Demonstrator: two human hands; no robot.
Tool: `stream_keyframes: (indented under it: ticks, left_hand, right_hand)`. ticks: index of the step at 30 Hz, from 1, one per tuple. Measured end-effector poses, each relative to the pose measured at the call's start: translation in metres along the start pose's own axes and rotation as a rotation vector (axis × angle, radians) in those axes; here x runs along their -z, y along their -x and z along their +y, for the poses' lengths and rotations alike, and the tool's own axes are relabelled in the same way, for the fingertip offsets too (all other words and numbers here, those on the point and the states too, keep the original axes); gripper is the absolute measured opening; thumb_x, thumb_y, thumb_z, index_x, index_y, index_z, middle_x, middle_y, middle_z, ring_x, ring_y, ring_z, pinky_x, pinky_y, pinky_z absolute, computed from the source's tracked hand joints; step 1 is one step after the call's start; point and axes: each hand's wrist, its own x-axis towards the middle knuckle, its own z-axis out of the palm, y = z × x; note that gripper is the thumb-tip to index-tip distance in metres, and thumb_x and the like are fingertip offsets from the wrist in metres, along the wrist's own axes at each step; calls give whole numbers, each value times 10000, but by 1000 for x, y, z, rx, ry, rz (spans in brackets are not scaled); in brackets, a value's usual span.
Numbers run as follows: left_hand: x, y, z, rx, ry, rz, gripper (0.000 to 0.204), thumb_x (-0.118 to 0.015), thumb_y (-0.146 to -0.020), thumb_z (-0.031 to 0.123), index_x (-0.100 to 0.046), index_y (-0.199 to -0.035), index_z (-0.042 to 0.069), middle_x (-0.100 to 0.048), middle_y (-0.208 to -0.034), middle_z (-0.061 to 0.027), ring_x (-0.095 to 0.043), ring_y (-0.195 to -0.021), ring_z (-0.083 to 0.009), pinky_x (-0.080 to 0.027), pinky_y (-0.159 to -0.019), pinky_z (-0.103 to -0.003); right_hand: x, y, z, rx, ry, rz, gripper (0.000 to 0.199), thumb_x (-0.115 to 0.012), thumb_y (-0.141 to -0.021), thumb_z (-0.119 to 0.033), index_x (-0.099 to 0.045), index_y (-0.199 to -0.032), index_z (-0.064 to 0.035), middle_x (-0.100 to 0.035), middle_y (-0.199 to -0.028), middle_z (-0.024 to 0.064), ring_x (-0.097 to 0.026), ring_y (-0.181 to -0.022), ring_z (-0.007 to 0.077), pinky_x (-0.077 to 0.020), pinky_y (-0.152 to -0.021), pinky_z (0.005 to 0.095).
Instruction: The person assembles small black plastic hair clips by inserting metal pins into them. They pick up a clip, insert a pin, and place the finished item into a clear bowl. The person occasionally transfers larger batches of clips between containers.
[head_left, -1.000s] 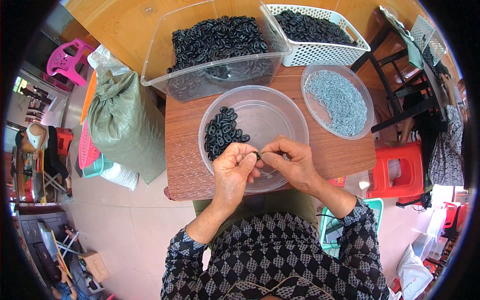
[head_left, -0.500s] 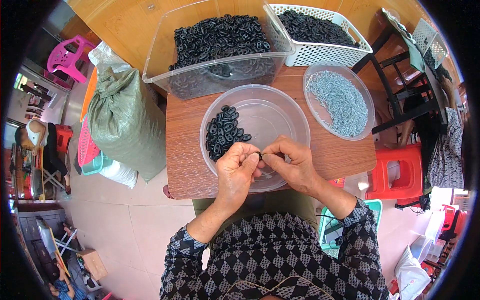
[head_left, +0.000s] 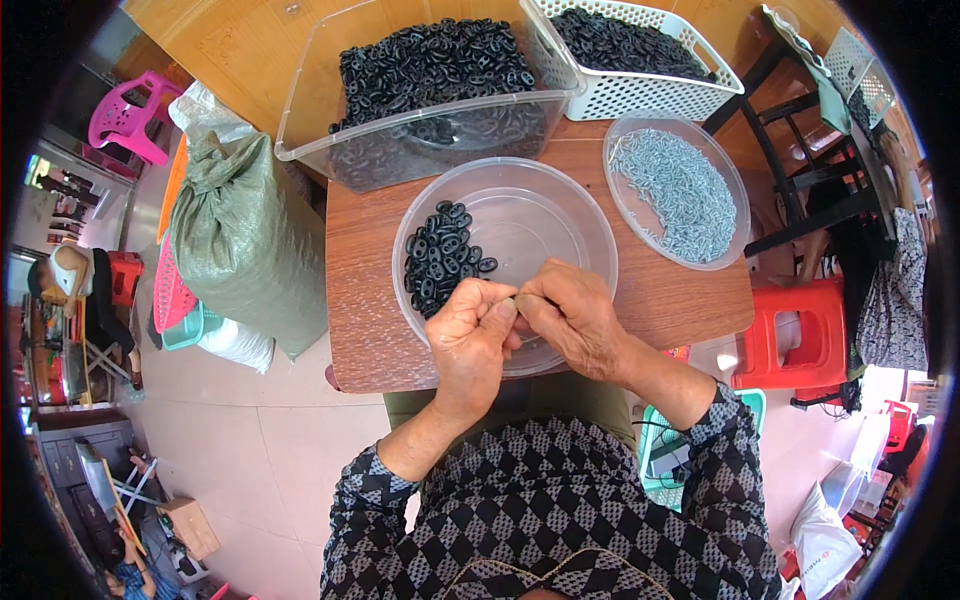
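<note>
Both hands meet fingertip to fingertip above the near part of a round clear tub (head_left: 530, 215), low and close to the person's body. The left hand (head_left: 468, 335) comes up from the lower left with its thumb laid along the top, pointing inward, and its fingers curled underneath; the right hand (head_left: 572, 318) arches in from the other side, knuckles raised, its thumb and forefinger pressed together at the left thumb's tip. Both are closed in a tight pinch — whatever lies between the fingertips is covered, so I cannot tell what they grasp. The bare forearms slant inward from patterned sleeves (head_left: 372, 490), the right wrist bending more sharply than the left. Small black oval pieces (head_left: 440, 258) lie heaped against the tub's left side, just beyond the left hand. The tub stands on a brown worktop (head_left: 690, 305); to its right sits a clear dish (head_left: 634, 214) of silvery metal pieces (head_left: 682, 185). Behind — side by side — are a clear bin (head_left: 370, 160) and a white basket (head_left: 655, 96), both holding more black pieces.
</note>
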Motion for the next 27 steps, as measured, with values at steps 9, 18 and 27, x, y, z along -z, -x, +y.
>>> stream_keyframes:
  ticks: [9, 18, 27]
  left_hand:
    - [23, -15, 10, -84, -10, 27, 64, -524, -886, -13, -584, -904, -27, -614, -701, -60, -510, -535, -50, -416, -467, -181]
    - [45, -19, 8, -76, 113, 119, 84, -564, -874, 9, -571, -927, -55, -639, -736, -150, -556, -520, -129, -441, -452, -227]
    - [45, -17, 2, -47, 126, 97, 103, -554, -886, 22, -584, -955, -49, -647, -746, -139, -544, -524, -92, -429, -469, -196]
  right_hand:
    - [-10, -28, -3, 164, 42, -46, 43, -587, -791, -83, -560, -777, -53, -517, -659, 87, -540, -668, 291, -421, -598, 395]
    - [-7, -20, 20, 0, 183, -189, 68, -640, -771, -103, -627, -797, -41, -599, -746, 102, -562, -714, 289, -441, -631, 383]
    - [-32, -15, 11, 17, 596, -494, 180, -685, -677, -129, -559, -705, -5, -589, -744, 143, -560, -765, 308, -470, -651, 401]
